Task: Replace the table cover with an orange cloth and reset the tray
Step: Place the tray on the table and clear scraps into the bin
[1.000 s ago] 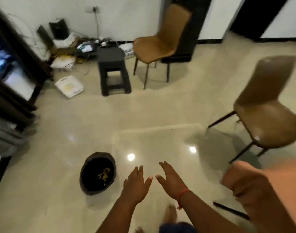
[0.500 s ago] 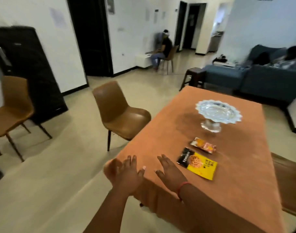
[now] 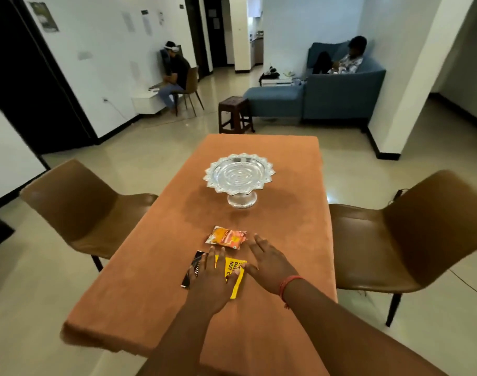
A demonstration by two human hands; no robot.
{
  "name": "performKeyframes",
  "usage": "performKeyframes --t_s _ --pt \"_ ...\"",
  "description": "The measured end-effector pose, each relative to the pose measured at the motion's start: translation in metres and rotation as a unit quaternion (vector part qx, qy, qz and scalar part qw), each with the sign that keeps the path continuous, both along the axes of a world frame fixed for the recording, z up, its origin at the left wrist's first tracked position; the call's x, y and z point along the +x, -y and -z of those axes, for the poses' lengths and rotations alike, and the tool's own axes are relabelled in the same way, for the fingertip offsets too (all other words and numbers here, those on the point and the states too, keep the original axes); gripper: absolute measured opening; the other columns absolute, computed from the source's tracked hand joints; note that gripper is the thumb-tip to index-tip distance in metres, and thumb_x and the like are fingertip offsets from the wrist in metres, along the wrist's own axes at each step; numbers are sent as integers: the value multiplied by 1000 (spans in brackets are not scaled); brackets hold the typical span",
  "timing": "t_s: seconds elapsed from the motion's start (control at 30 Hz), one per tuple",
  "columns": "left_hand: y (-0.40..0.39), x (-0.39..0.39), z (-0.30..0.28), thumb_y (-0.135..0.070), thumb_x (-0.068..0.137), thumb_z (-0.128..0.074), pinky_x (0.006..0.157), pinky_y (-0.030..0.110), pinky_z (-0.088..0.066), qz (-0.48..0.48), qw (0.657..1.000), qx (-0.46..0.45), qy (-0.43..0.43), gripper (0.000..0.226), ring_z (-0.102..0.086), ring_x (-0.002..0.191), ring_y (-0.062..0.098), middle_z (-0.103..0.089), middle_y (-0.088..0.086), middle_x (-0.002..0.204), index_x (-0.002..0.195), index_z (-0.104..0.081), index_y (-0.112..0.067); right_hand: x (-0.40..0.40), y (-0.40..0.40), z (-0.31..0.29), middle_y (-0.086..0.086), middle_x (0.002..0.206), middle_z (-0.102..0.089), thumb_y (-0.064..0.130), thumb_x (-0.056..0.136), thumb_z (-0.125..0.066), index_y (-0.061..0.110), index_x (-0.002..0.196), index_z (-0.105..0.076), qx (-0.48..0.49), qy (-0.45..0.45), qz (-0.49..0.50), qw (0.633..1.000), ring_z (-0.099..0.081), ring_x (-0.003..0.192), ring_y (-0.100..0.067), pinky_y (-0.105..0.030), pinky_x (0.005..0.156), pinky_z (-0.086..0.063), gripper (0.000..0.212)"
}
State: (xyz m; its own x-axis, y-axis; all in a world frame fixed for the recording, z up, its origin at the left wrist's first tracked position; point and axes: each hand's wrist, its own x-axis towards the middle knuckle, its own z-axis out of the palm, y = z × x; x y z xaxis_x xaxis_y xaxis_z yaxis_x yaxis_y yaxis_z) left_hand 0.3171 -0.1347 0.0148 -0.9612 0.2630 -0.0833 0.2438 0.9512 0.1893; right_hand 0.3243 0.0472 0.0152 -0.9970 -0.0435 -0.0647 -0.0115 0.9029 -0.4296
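My left hand [image 3: 210, 282] lies flat on yellow packet [image 3: 233, 270], long axis L-R; right hand [image 3: 270, 263] beside, fingers straight, holding nothing.

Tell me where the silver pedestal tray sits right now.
In the head view, the silver pedestal tray stands upright mid-table on the orange cloth, beyond the orange snack packet and both hands.

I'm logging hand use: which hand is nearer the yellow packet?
Left. The left hand lies over the yellow packet, fingers straight; the right hand is just beside its right edge.
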Motion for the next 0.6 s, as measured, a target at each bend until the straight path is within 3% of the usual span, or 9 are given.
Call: performKeyframes --t_s 0.1,0.27,0.37,0.6 --pt "-26 -17 10 -82 71 9 116 54 -14 22 999 2 28 103 -13 149 29 -10 4 164 156 -9 -27 -9 -24 10 -3 166 -8 53 97 -45 24 156 -18 3 30 26 999 -14 151 -27 -45 119 -24 70" --pt "-60 -42 35 -67 94 -23 118 55 -11 1 997 29 71 74 -6 151 26 -3 1 165 156 -6 -29 -22 -60 24 -2 166 -7 55 97 -42 28 156 -16 17 58 37 997 -13 152 -26 -45 120 -22 71" --pt "-76 -42 49 -66 95 -22 118 57 -10 -7 996 31 89 75 -3 151 26 0 1 165 156 -3 -28 -30 -77 36 -1 166 -6 55 98 -41 27 157 -14 26 78 19 996 -12 152 -27 -46 120 -21 71" --pt "-99 -26 68 -62 97 -28 117 56 -7 -165 977 50 124 72 -1 151 26 3 0 165 157 -3 -30 -64 -101 65 -3 167 -4 56 97 -40 27 157 -12 49 107 -90 989 -11 152 -27 -47 120 -21 72"
